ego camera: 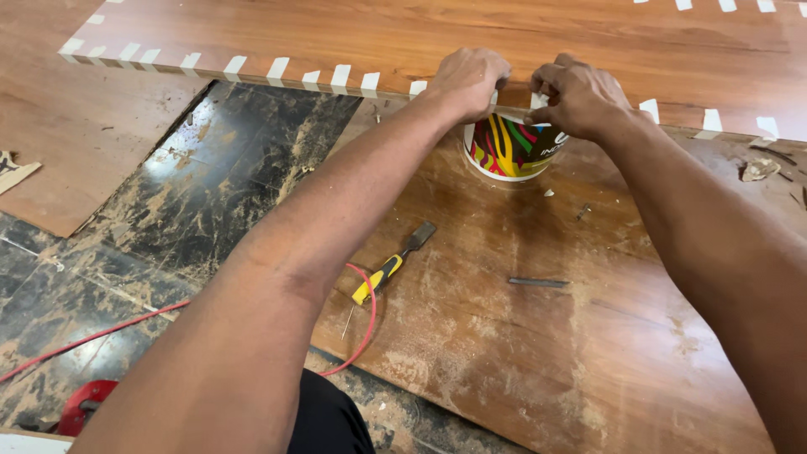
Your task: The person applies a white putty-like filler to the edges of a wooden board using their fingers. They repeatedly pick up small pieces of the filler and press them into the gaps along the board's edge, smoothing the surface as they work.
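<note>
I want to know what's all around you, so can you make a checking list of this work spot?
Surface: wooden board, scuffed and dusty, lying on the floor.
Job's things: strips of pale tape along the edge of an upper board; both hands at that edge.
Clutter: striped tub, yellow-handled chisel, small dark metal piece, chips.
Grippers: left hand and right hand, fingers pinched at the taped edge.
Cables: red cord looping across the floor.
Surroundings: dark dusty tiles.

The round tub (pixel 510 151) is showing red, yellow, green and black stripes over white; the chisel handle (pixel 377 282) is showing yellow and black; the cord (pixel 101 334) is running red; the floor tiles (pixel 227 176) are gleaming black under tan dust; the board (pixel 538 336) is looking reddish-brown; pale tape strips (pixel 277 69) are dashing its edge.
</note>
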